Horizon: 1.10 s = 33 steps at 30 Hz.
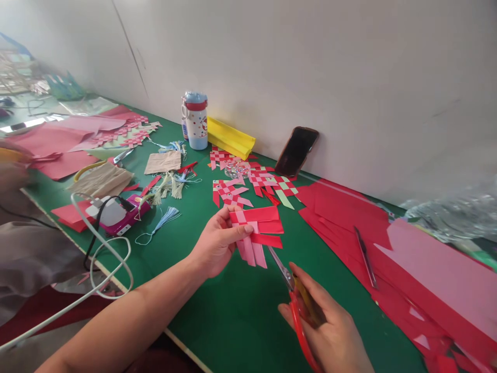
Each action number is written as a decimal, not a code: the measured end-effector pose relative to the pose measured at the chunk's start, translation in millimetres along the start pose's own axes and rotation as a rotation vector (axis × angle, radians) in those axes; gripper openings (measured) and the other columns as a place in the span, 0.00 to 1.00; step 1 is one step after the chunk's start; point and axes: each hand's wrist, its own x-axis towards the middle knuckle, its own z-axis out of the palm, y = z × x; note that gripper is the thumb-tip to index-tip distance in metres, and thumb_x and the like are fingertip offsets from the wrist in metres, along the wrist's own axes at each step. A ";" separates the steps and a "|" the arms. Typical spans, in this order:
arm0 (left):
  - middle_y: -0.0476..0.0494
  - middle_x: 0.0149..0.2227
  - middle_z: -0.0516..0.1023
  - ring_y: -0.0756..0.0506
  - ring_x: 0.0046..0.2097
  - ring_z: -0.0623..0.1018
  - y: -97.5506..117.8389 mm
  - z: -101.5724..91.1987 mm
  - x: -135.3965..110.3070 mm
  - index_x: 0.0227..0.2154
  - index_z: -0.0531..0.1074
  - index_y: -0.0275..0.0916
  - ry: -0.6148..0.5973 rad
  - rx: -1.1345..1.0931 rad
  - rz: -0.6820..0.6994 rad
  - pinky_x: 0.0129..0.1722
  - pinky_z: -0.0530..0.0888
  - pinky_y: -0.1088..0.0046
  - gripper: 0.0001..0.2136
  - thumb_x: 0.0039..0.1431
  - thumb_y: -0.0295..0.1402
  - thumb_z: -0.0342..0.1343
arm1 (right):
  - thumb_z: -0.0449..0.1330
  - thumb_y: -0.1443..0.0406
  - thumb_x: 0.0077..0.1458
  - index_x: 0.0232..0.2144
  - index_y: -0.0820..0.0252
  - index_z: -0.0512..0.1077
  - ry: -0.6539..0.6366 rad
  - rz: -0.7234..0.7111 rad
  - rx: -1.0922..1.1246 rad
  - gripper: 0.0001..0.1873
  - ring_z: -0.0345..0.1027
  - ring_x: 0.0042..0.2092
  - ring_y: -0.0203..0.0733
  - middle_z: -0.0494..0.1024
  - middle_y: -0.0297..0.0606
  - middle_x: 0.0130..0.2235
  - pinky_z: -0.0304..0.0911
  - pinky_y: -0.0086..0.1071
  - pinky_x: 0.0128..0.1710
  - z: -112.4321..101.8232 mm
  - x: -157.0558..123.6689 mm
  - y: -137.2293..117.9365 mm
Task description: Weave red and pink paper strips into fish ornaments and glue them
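My left hand [223,238] pinches a woven paper piece [267,226] of red and pink strips, thumb on top, with loose strip ends sticking out to the right and downward. In my right hand [330,321] is a pair of scissors [287,277] with red handles; its blades point up and left, their tips close to the strips' lower edge. Whether the tips touch the paper I cannot tell. Beyond my left hand lie several finished-looking woven paper fish [229,192] in red and pink.
A phone [297,151] leans on the wall beside a yellow folded paper [231,137] and a bottle [196,122]. Red sheets [337,207] and a pen-like cutter [365,256] lie right. Left are tassels [166,220], a purple power strip [124,215], a white cable [112,248] and another person's sleeve [23,254].
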 end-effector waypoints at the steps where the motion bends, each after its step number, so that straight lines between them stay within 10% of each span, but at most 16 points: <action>1: 0.50 0.30 0.76 0.50 0.30 0.79 -0.1 -0.1 0.1 0.37 0.65 0.38 0.008 -0.004 0.002 0.28 0.77 0.76 0.17 0.48 0.26 0.68 | 0.68 0.56 0.48 0.54 0.52 0.73 -0.003 0.009 0.008 0.29 0.80 0.39 0.40 0.82 0.37 0.45 0.73 0.21 0.38 0.0 0.3 0.4; 33: 0.51 0.27 0.75 0.48 0.27 0.78 -1.6 6.1 -4.8 0.34 0.64 0.39 -0.026 -0.045 -0.072 0.19 0.73 0.78 0.19 0.44 0.28 0.70 | 0.68 0.54 0.48 0.51 0.54 0.75 0.083 -0.147 -0.197 0.28 0.80 0.36 0.39 0.83 0.36 0.43 0.73 0.20 0.37 3.1 3.2 9.7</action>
